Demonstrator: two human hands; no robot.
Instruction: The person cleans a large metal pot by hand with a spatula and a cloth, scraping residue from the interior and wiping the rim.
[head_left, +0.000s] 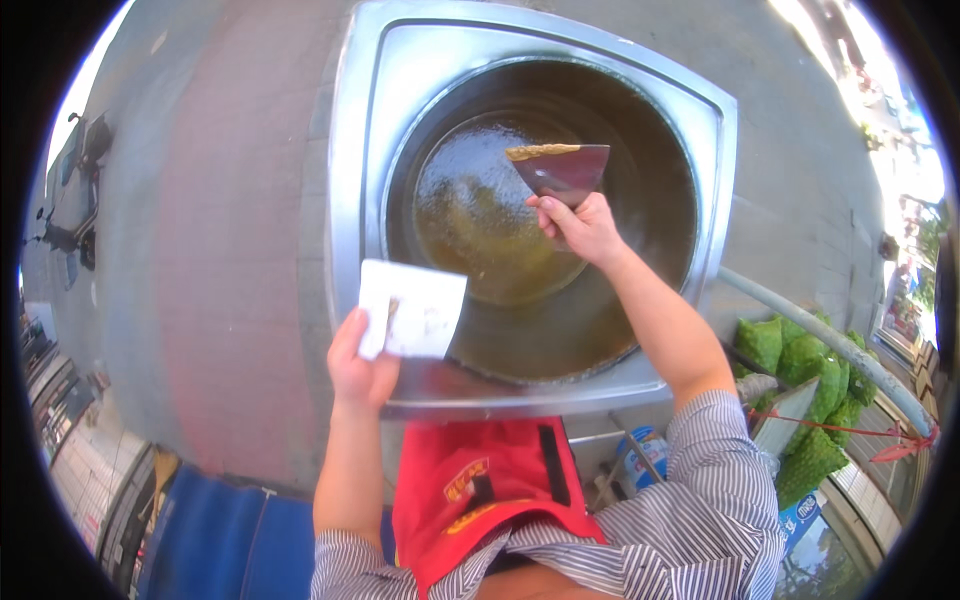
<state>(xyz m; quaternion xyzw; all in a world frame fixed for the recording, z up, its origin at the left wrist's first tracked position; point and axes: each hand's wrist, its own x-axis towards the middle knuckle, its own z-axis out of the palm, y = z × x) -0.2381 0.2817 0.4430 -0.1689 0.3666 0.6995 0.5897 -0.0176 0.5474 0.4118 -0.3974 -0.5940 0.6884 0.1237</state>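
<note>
My right hand (581, 225) grips a wide flat scraper (564, 171) over the pan, its blade turned away from me. Tan paste (544, 151) clings along the left part of the blade's far edge. In my left hand (358, 367) is a folded white sheet, perhaps paper or a cloth (427, 307), with a brownish smear and some faint marks on it. It is held above the near left rim. Below both hands lies a large round pan (517, 285) with a shiny, oily brown surface, set into a square stainless-steel surround (347, 172).
A grey metal pole (817, 326) slopes down at the right, with a red cord (832, 426) tied to it. Green net sacks (806, 360) stand beside it. At lower left is a blue sheet or cover (232, 532). Scooters (71, 232) are parked far left on the pavement.
</note>
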